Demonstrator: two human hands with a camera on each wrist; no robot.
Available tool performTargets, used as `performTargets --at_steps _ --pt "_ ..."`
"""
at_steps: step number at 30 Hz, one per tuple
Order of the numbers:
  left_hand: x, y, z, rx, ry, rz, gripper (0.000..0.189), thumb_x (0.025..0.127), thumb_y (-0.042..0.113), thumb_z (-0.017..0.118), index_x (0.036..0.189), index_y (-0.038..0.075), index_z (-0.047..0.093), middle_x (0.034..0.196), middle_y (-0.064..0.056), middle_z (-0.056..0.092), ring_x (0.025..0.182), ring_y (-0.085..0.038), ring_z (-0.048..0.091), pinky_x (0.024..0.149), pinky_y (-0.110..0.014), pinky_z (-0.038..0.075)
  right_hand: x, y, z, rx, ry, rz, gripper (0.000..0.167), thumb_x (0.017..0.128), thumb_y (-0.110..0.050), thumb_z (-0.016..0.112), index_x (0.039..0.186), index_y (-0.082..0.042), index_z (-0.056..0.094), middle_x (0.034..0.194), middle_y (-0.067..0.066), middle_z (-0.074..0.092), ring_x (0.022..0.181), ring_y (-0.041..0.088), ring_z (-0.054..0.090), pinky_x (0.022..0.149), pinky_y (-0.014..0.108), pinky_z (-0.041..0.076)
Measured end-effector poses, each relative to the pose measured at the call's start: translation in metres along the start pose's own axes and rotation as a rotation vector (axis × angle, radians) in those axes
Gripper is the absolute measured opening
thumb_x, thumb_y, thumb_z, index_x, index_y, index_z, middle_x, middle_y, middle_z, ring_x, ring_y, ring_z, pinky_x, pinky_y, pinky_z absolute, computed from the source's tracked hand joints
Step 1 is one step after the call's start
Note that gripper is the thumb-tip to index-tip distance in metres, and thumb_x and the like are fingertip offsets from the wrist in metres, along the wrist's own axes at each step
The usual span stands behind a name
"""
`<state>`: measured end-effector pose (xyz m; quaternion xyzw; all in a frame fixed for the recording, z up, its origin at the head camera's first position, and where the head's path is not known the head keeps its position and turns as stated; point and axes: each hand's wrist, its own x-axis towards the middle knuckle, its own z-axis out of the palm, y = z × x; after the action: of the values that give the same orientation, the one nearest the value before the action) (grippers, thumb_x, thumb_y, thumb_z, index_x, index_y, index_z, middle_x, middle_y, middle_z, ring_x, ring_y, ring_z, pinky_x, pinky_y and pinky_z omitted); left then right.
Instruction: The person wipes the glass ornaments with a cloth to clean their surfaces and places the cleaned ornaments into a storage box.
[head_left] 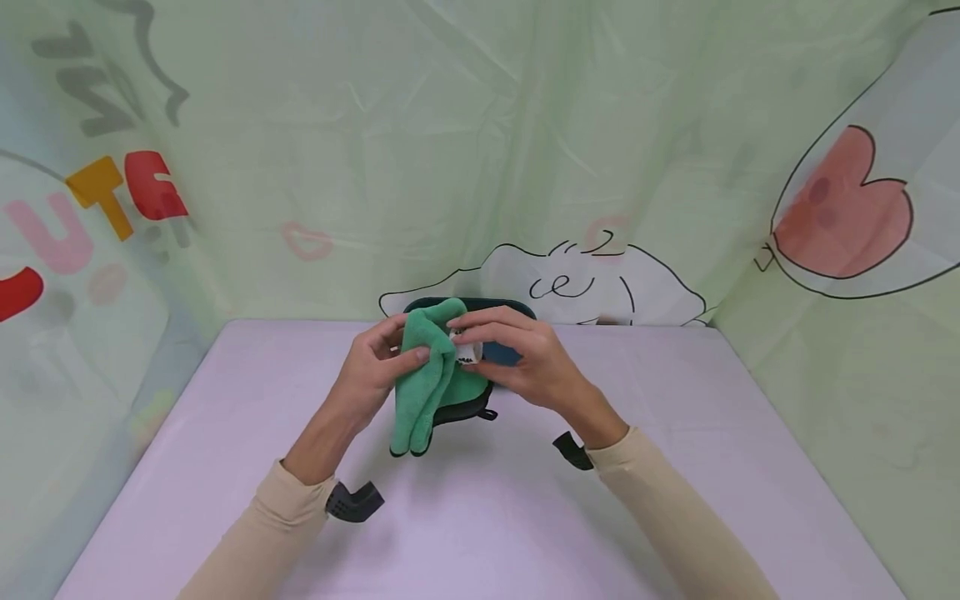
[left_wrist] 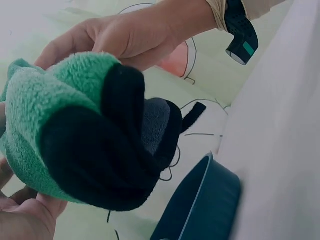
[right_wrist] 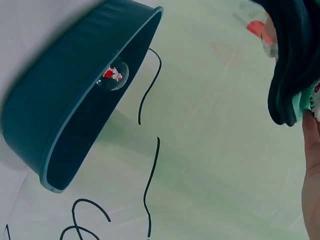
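A green plush cloth point(head_left: 423, 375) with black edging hangs folded from my left hand point(head_left: 375, 362), whose thumb lies across its front. My right hand point(head_left: 528, 354) pinches a small white object point(head_left: 469, 352) with black markings against the cloth; the fingers and cloth cover much of it, so its kind is unclear. In the left wrist view, the cloth point(left_wrist: 60, 100) bunches between both hands and hides the white object. At the right edge of the right wrist view, a finger of my right hand point(right_wrist: 312, 170) touches the cloth's green side.
Behind the hands stands a dark blue basin point(right_wrist: 55, 100) on the pale lilac table point(head_left: 600, 500). Inside it, a clear ball point(right_wrist: 115, 75) with a red and white figure shows. A printed light-green curtain point(head_left: 375, 150) surrounds the table.
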<state>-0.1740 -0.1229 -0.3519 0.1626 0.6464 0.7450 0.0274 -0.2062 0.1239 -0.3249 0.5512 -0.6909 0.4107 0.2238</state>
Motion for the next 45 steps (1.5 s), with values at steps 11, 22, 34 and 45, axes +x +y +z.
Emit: performTargets --at_steps 11,22,34,45 --pt "-0.004 -0.002 -0.002 0.133 -0.014 0.126 0.056 0.089 0.003 0.077 0.141 0.005 0.057 0.129 -0.012 0.062 0.105 -0.022 0.067 0.085 -0.029 0.058 -0.001 -0.005 0.004 0.113 0.042 0.179 0.049 0.076 0.002 0.087 0.121 -0.004 0.071 0.123 0.01 0.069 0.116 0.022 0.065 0.089 0.033 0.059" --pt "-0.011 -0.003 -0.007 0.209 -0.042 0.237 0.061 0.086 -0.005 0.077 0.142 0.003 0.056 0.129 -0.017 0.061 0.101 -0.018 0.069 0.082 -0.03 0.061 0.001 -0.012 0.005 0.173 0.059 0.357 0.038 0.085 -0.006 0.083 0.121 -0.007 0.071 0.113 0.005 0.072 0.093 0.018 0.072 0.082 0.036 0.061" --pt "-0.013 -0.002 -0.007 0.247 -0.046 0.274 0.063 0.084 -0.008 0.078 0.142 0.004 0.057 0.127 -0.017 0.063 0.11 -0.017 0.066 0.084 -0.033 0.061 0.002 -0.014 0.001 0.296 0.014 0.618 0.029 0.089 -0.017 0.08 0.117 -0.014 0.073 0.1 0.004 0.075 0.089 0.02 0.073 0.078 0.034 0.062" --pt "-0.01 -0.003 -0.004 0.172 0.01 0.254 0.056 0.085 -0.006 0.076 0.137 0.001 0.058 0.127 -0.009 0.063 0.111 -0.02 0.064 0.086 -0.029 0.059 0.003 -0.013 0.005 0.314 -0.009 0.49 0.041 0.085 -0.005 0.082 0.124 -0.008 0.07 0.12 0.006 0.069 0.102 0.02 0.071 0.091 0.038 0.059"
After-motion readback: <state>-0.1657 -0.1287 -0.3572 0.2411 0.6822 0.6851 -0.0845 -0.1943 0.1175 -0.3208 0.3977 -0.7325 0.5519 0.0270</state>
